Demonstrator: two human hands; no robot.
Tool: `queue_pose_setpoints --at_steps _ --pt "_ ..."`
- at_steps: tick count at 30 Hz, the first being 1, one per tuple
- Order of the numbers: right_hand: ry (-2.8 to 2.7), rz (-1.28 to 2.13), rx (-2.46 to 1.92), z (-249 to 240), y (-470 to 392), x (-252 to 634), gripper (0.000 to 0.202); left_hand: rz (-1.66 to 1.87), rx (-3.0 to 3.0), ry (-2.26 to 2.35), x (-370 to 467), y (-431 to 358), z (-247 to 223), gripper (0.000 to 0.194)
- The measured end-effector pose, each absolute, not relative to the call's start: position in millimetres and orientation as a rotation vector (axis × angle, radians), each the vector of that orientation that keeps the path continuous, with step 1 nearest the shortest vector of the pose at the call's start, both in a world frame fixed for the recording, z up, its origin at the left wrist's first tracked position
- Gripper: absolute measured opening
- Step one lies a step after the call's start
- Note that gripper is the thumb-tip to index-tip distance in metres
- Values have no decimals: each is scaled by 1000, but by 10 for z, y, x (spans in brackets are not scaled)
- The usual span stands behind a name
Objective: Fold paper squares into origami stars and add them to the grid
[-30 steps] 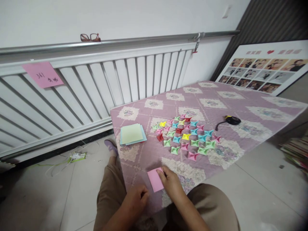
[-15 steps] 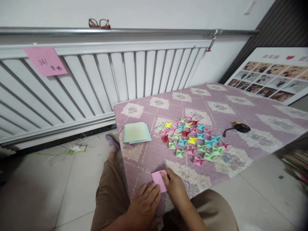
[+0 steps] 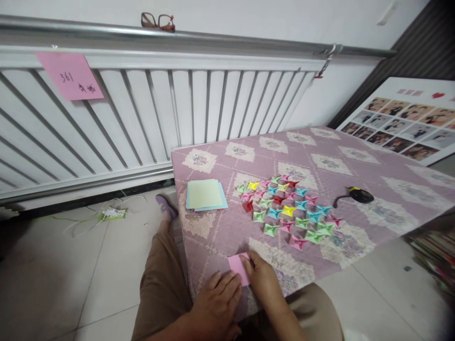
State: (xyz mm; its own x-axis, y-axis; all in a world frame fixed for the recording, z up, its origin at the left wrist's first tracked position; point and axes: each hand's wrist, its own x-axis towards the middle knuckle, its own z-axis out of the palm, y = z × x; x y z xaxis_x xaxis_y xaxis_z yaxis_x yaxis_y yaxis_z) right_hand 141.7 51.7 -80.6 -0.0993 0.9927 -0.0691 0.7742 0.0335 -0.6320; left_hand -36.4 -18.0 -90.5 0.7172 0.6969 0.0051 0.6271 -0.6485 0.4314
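A folded piece of pink paper [image 3: 238,267] lies on the table's near left corner, between my two hands. My left hand [image 3: 218,298] rests flat with fingers stretched out, its fingertips at the paper's lower left edge. From the right, my right hand [image 3: 261,277] grips the paper's right edge, thumb on top and the other fingers curled behind. Further up the table sits a small stack of square paper sheets [image 3: 204,194], pale yellow over light blue. Several small folded paper pieces [image 3: 287,211] in green, pink, blue, yellow and red stand in rows to its right.
A floral pink cloth [image 3: 245,163] covers the table. On its right side lies a black object with a strap [image 3: 360,195]. Behind stands a white radiator [image 3: 199,104] with a pink note [image 3: 73,78] and glasses [image 3: 158,22] on the pipe. A photo board [image 3: 401,123] leans at the right.
The whole view has shifted and tilted slightly. Both hands and the pink paper keep nearly the same position relative to the table.
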Motion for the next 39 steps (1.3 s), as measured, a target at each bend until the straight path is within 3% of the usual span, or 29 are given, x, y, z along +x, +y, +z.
queue_pose_setpoints --at_steps 9,17,35,39 --pt "-1949 712 -1791 -813 521 1419 29 171 2480 1014 -396 -76 -866 81" --pt "-1931 701 -1782 -817 509 1418 28 150 2454 940 -469 104 -687 65" --pt "-1641 982 -1689 -731 228 1721 40 111 2550 889 -498 180 -689 66" --pt "-1619 910 -1726 -774 172 1681 31 104 2570 892 -493 173 -751 67"
